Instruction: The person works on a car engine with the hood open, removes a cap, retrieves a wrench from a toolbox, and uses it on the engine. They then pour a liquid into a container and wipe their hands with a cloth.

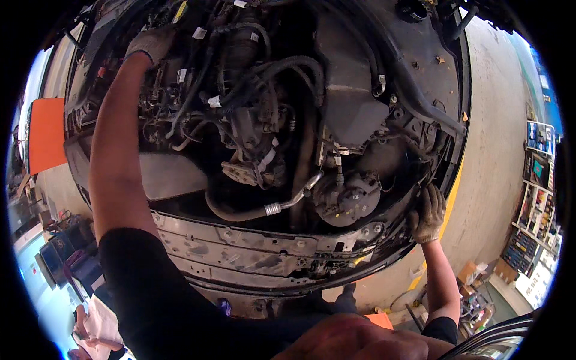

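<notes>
A car's open engine bay (252, 138) lies before me, full of hoses, wiring and metal parts. My left hand (150, 45), in a greyish work glove, reaches deep into its far left corner among cables and white-tagged wires. Its fingers blend into the dark parts, so what they touch is hidden. My right hand (429, 213), in a similar glove, rests on the front right rim of the bay, fingers stretched out, holding nothing. Close to it sits a round dark housing (348, 198). A bent silver pipe (301, 191) with a black hose runs across the front.
A metal front crossmember (240, 255) spans the bay nearest me. An orange panel (47, 135) stands at the left. Shelves of tools and parts (536, 198) line the right side. Another person (99, 330) is at the lower left. A yellow line (451, 201) marks the floor.
</notes>
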Demonstrator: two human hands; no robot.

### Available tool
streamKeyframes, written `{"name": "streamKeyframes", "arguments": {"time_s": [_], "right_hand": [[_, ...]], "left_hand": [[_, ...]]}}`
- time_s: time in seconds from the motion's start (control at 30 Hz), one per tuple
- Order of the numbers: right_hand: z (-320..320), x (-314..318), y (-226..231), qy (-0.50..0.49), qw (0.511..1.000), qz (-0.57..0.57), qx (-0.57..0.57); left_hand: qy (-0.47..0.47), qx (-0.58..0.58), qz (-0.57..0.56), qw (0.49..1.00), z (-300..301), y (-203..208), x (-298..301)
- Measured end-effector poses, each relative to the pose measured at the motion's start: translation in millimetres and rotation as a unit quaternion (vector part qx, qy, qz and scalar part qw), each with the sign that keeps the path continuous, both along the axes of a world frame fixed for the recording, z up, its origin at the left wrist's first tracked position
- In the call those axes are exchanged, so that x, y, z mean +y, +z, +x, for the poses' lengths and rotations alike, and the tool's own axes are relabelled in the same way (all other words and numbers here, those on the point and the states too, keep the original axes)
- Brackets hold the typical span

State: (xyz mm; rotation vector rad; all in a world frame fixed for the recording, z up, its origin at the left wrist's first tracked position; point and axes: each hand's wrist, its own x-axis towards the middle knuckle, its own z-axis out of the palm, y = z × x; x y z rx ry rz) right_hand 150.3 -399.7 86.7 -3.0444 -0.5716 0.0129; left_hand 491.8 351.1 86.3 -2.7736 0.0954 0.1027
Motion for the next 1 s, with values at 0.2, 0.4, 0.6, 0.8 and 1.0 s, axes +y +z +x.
{"name": "streamKeyframes", "arguments": {"time_s": [0.2, 0.4, 0.6, 0.8, 1.0], "right_hand": [[2.1, 1.4, 2.3, 0.006, 1.0, -0.005, -0.005], [1.8, 3.7, 3.6, 0.001, 1.0, -0.002, -0.004], [2.6, 3.3, 3.7, 0.002, 1.0, -0.002, -0.005], [1.6, 3.1, 6.3, -0.014, 1.0, -0.003, 0.008], [1.7, 5.6, 7.1, -0.018, 1.0, -0.007, 0.016]], "left_hand": [[0.068, 0.056, 0.04, 0.995, 20.6, -14.8, 15.5], [0.245, -0.051, -0.154, 0.956, 35.3, -44.4, 43.8], [0.257, -0.054, -0.19, 0.946, -3.1, 5.6, 0.3], [0.272, -0.045, -0.218, 0.936, -3.8, 16.4, -6.6], [0.269, -0.103, -0.31, 0.906, -9.4, -10.1, 29.4]]}}
